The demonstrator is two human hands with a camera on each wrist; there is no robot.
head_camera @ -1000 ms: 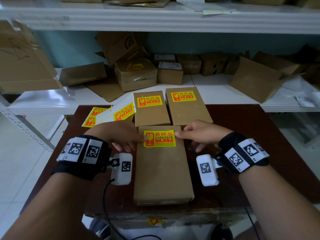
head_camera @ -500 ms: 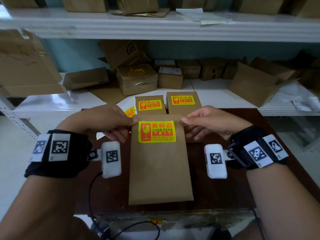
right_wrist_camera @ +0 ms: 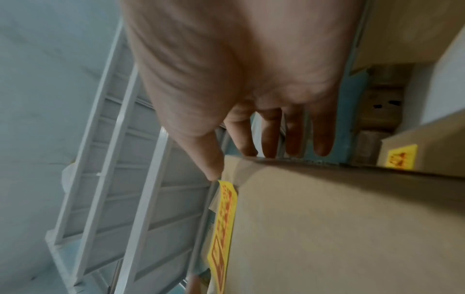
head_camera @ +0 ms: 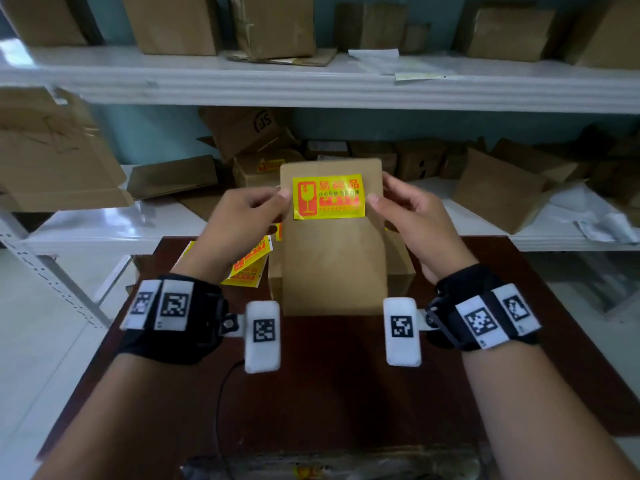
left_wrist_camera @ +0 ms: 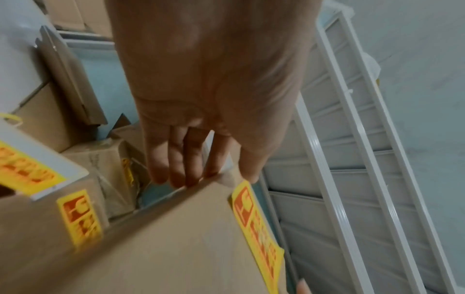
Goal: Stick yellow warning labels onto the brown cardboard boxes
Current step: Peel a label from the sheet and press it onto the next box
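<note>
Both hands hold a flat brown cardboard box (head_camera: 332, 265) up off the dark table, its top end raised toward the shelves. A yellow warning label (head_camera: 328, 196) is stuck across its upper face. My left hand (head_camera: 273, 202) grips the left edge beside the label, thumb in front and fingers behind. My right hand (head_camera: 384, 199) grips the right edge the same way. The left wrist view shows the fingers (left_wrist_camera: 181, 159) reaching over the box (left_wrist_camera: 163, 248) next to the label (left_wrist_camera: 259, 228). In the right wrist view my thumb touches the label (right_wrist_camera: 224, 218) on the box (right_wrist_camera: 339, 228).
Sheets of spare yellow labels (head_camera: 247, 265) lie on the brown table (head_camera: 346, 375) at the left. Another labelled box (head_camera: 398, 254) lies behind the held one. White shelves (head_camera: 311, 88) ahead carry several cardboard boxes.
The box lay flat on the table while my fingers pressed the label down. Both hands have since taken its upper edges and lifted it up and away toward the shelves.
</note>
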